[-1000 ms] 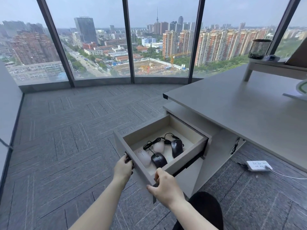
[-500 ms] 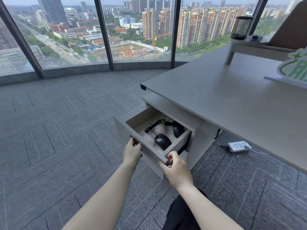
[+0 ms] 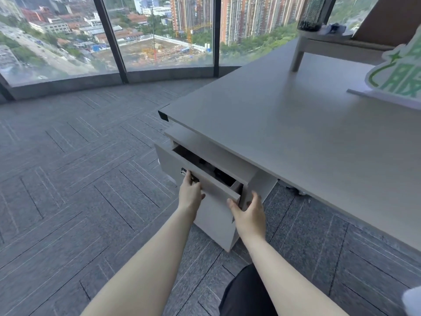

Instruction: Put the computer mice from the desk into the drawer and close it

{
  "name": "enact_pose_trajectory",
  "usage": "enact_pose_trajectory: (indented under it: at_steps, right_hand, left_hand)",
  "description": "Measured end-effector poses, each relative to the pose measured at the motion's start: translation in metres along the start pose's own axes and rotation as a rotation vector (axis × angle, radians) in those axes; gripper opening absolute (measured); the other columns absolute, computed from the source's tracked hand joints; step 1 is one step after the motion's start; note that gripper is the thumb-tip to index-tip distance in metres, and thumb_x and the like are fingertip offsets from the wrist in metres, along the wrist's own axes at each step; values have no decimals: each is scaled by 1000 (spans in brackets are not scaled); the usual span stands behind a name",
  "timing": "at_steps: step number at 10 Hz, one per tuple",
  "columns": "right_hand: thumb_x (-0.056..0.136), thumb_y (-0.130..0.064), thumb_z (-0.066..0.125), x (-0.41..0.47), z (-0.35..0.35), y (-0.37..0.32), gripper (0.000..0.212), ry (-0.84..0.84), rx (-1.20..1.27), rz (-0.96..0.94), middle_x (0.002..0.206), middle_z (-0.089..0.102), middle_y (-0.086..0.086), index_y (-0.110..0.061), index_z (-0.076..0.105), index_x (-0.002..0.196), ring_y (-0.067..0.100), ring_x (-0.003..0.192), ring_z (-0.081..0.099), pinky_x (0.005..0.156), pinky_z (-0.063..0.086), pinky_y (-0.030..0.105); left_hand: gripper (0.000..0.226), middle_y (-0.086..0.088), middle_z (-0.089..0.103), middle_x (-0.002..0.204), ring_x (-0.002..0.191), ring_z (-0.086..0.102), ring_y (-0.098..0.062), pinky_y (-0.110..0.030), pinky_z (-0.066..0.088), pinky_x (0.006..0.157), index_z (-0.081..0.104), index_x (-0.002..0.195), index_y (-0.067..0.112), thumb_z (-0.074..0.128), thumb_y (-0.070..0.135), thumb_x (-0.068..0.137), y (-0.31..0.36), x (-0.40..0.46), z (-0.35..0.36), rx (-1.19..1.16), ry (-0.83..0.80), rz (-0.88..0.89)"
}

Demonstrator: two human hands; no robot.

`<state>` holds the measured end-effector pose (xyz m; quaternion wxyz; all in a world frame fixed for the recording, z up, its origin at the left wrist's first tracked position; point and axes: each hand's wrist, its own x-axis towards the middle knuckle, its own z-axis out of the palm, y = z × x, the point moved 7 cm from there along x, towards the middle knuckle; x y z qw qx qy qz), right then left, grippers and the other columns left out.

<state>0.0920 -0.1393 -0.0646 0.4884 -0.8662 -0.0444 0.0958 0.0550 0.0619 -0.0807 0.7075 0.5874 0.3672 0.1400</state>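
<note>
The drawer (image 3: pixel 205 179) stands only a narrow way out of its cabinet (image 3: pixel 218 222) under the counter (image 3: pixel 296 142). A dark slit shows along its top, and in that slit lie dark shapes that are most likely the mice (image 3: pixel 222 175); they are too shadowed to count or to tell apart. No mouse shows on the counter top that is in view.

The left hand (image 3: pixel 190 193) is pressed against the drawer front near its left part, by the small metal lock (image 3: pixel 183 172), fingers spread flat on the panel and holding nothing. The right hand (image 3: pixel 249 213) sits at the drawer's near right corner, thumb on the front face and fingers curled loosely round the edge toward the side; its grip is loose and partly wide, resting on the corner without clamping it.

The relation that matters is the line of travel. The drawer's long front runs across from upper left to lower right, and it slides at right angles to that, away from the person and in under the counter. Both hands lie on the outer side of the front, so the push goes straight away from them. The left hand is square on the panel and looks best placed to finish the push. The right hand's fingers reach round the corner, close to the gap between drawer and cabinet, so I judge they should come off the edge before the front meets the frame, or they may be pinched.
</note>
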Motion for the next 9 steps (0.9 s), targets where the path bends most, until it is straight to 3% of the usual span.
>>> enact_pose_trajectory:
  at_steps: [2, 3, 4, 5, 6, 7, 8, 9]
  right_hand:
    - [82, -51, 68, 27, -6, 5, 81, 22, 78, 61, 139, 54, 14, -13, 34, 144, 32, 120, 58, 91, 52, 42]
    - [81, -46, 72, 39, -9, 7, 63, 42, 121, 77, 123, 65, 11, -15, 47, 130, 31, 109, 64, 87, 54, 43]
    - [82, -36, 75, 44, -13, 4, 32, 48, 145, 57, 91, 64, -2, -24, 51, 100, 23, 88, 64, 74, 51, 33]
    - [82, -31, 75, 45, -14, 1, 28, 51, 150, 50, 82, 61, -7, -23, 51, 94, 21, 81, 62, 69, 45, 28]
    - [82, -32, 75, 44, -16, 0, 27, 38, 113, 52, 85, 65, -3, -21, 54, 97, 26, 90, 68, 68, 45, 29]
    - [86, -34, 69, 34, -18, -5, 43, -41, -3, 73, 107, 69, 8, -13, 54, 121, 31, 105, 65, 78, 48, 35]
    - [90, -24, 58, 17, -26, -11, 39, -27, -25, 56, 105, 69, 3, -13, 53, 127, 25, 94, 64, 77, 51, 37]
    - [91, -9, 53, -14, -43, -21, 18, 41, 131, 11, 89, 72, 0, -20, 65, 99, 16, 75, 65, 72, 56, 42]
  left_hand:
    - [74, 3, 35, 153, 122, 51, -24, -38, 49, 94, 24, 151, 28, 41, -4, 87, 2, 15, 26, -117, -46, -43]
    - [75, 7, 38, 150, 105, 46, -17, -40, 45, 100, 23, 151, 31, 40, -3, 87, 3, 22, 37, -120, -81, -42]
    - [74, 11, 40, 139, 106, 45, -15, -40, 43, 104, 21, 152, 30, 41, -3, 89, 3, 25, 42, -110, -93, -49]
    - [73, 11, 40, 136, 107, 48, -16, -39, 43, 104, 21, 152, 28, 42, -3, 89, 3, 28, 41, -99, -93, -56]
    - [71, 9, 42, 134, 116, 53, -20, -36, 43, 102, 24, 151, 28, 40, -1, 88, 5, 25, 38, -58, -116, -55]
    - [63, 1, 44, 145, 116, 55, -21, -35, 45, 99, 34, 148, 24, 43, 6, 88, 4, 18, 34, 30, -107, -27]
    - [54, -12, 53, 139, 113, 60, -27, -41, 47, 100, 42, 143, 12, 47, 11, 89, -4, 0, 23, 113, -44, -28]
    - [40, -10, 69, 113, 90, 67, -20, -34, 54, 83, 59, 128, 7, 50, 11, 88, -26, -49, 0, 227, -25, -31]
